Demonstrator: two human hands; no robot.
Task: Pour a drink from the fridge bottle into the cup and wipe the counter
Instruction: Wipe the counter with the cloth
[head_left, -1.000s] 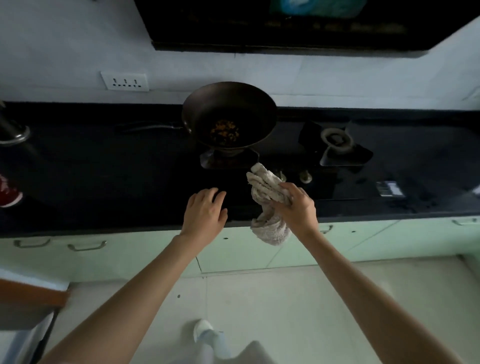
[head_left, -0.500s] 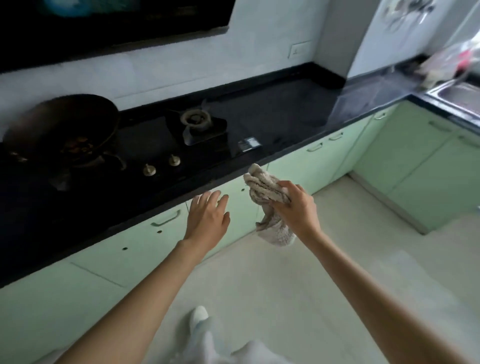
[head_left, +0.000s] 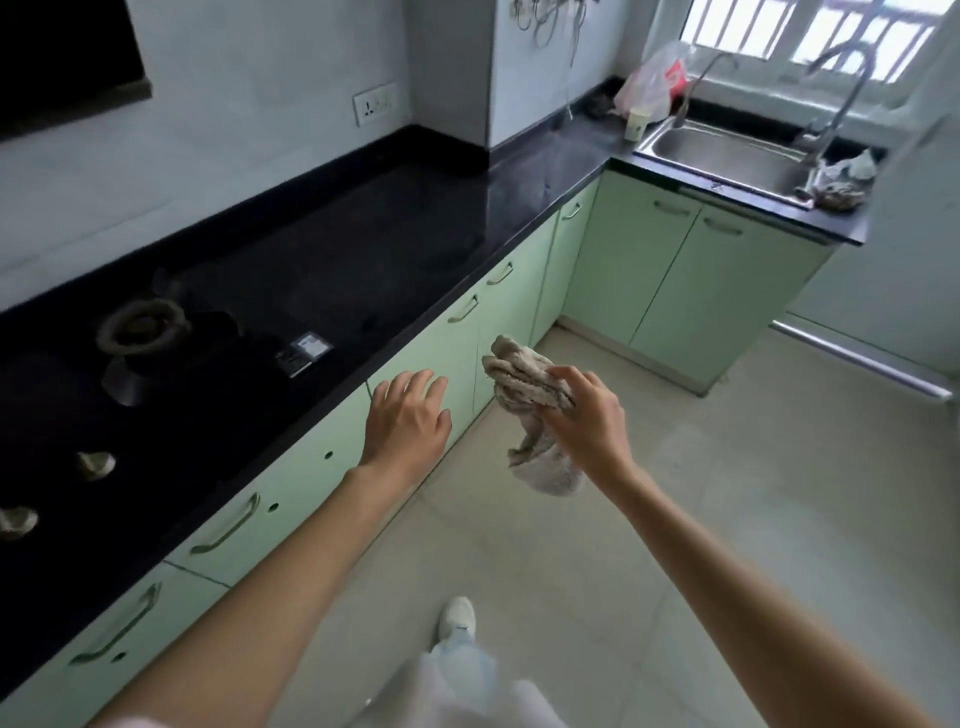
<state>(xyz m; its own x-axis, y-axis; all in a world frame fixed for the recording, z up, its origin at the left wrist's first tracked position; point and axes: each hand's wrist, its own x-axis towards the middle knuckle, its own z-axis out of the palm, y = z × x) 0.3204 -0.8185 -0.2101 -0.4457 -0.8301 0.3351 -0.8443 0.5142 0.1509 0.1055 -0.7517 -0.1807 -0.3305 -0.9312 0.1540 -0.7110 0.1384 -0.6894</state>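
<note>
Holding: my right hand (head_left: 589, 418), fingers pinching a bunched rag (head_left: 524, 387), carried ready for wiping the counter (head_left: 363, 249); left hand (head_left: 408, 423), fingers spread, empty.

Dim kitchen, daylight from window (head_left: 810, 36), glare on counter (head_left: 524, 192), wide-angle edge bending
</note>
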